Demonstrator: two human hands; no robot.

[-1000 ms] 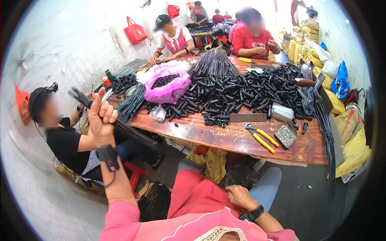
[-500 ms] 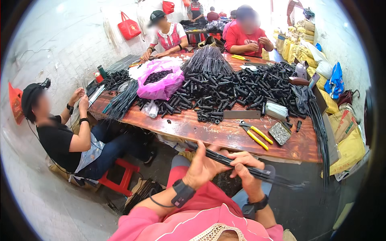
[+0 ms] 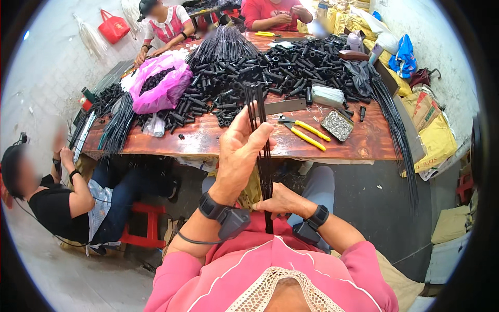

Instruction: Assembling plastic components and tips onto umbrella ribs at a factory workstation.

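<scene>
My left hand (image 3: 240, 151) is wrapped round the upper part of a bundle of thin black rods (image 3: 265, 182), with the thumb across them. The bundle stands nearly upright in view, in front of my body and this side of the table edge. Lower down, my right hand (image 3: 285, 200) closes on the same rods near their bottom end. Some of its fingers are hidden by the bundle. Just beyond, on the wooden table (image 3: 353, 150), lie yellow-handled pliers (image 3: 306, 136), a dark flat bar (image 3: 283, 106) and a tin of small metal bits (image 3: 337, 126).
A big heap of black tubular parts (image 3: 296, 70) covers the table's middle, beside a pink bag (image 3: 150, 99) and a clear box (image 3: 327, 95). Long black rods (image 3: 396, 135) overhang the right edge. One co-worker (image 3: 57, 208) sits at left; others sit across the table.
The bundle has swung from slanting down to the right to nearly upright. My left hand has risen over the table edge, and my right hand has moved down and left. The view has shifted.
</scene>
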